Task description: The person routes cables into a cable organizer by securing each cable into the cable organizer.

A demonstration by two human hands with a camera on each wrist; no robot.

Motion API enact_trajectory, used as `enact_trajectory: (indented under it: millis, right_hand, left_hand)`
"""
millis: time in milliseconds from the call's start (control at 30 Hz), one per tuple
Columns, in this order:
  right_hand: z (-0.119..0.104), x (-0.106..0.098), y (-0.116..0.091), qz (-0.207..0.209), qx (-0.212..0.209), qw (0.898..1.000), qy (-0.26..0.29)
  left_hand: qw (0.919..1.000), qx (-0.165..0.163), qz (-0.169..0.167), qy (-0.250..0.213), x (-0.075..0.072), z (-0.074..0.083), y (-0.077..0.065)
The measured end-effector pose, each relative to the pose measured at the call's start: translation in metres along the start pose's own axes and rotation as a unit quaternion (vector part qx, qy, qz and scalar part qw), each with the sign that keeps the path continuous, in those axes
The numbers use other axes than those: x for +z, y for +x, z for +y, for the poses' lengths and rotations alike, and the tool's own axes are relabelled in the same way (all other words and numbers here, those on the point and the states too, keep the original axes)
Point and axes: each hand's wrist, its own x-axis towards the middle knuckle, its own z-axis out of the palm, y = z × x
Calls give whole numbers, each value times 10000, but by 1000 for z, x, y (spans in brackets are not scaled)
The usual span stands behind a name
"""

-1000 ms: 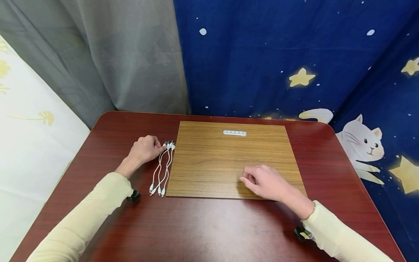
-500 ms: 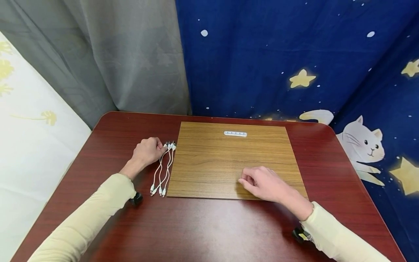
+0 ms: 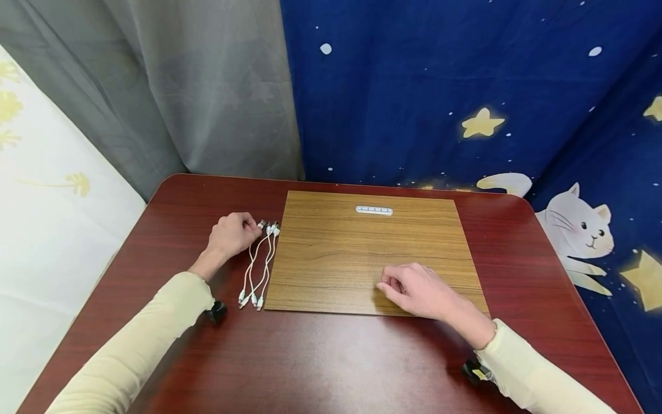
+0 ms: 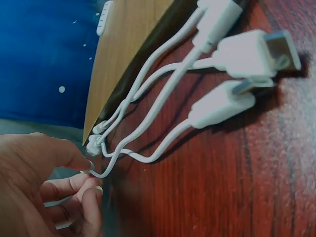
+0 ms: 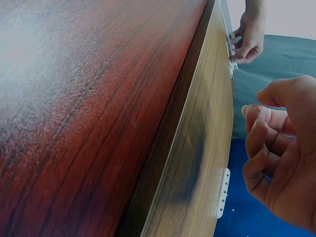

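Note:
Several short white charging cables (image 4: 222,103) lie side by side along the left edge of the wood-grain board (image 3: 331,259), some crossing. My left hand (image 3: 231,234) pinches one of them near its far plug, between thumb and fingertips. That plug stands slightly apart from the other far ends. In the left wrist view the near connectors show large, lying on the table. My right hand (image 3: 419,289) hovers over the board's front right part with loosely curled fingers (image 5: 259,143), holding nothing. Near the board's back edge sits a white slotted strip (image 3: 374,210).
The dark red table (image 3: 331,362) extends around the board. Behind it hang a grey curtain (image 3: 222,86) and a blue curtain (image 3: 393,92) with stars and a cat. A white patterned cloth (image 3: 52,230) hangs at the left.
My left hand has shifted slightly left and away from me, drawing the pinched cable's plug a little apart from the others. The right hand stays in place.

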Motion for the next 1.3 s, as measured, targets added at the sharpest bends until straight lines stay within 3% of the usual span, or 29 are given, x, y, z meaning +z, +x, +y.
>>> enact_trajectory:
  millis: [300, 633, 933, 1300]
  right_hand:
    - [-5, 3, 6, -93, -55, 9999, 114]
    - [-26, 13, 32, -388, -167, 9966, 704]
    - [-43, 26, 62, -445, -429, 9940, 906]
    - [-49, 31, 80, -301, -223, 9914, 1252]
  left_hand:
    - [9984, 33, 347, -455, -11, 0, -3]
    - [9933, 183, 719, -884, -32, 4, -8]
    - [9903, 308, 794, -1094, -49, 12, -10]
    - [9876, 367, 964, -1183, -61, 20, -12]
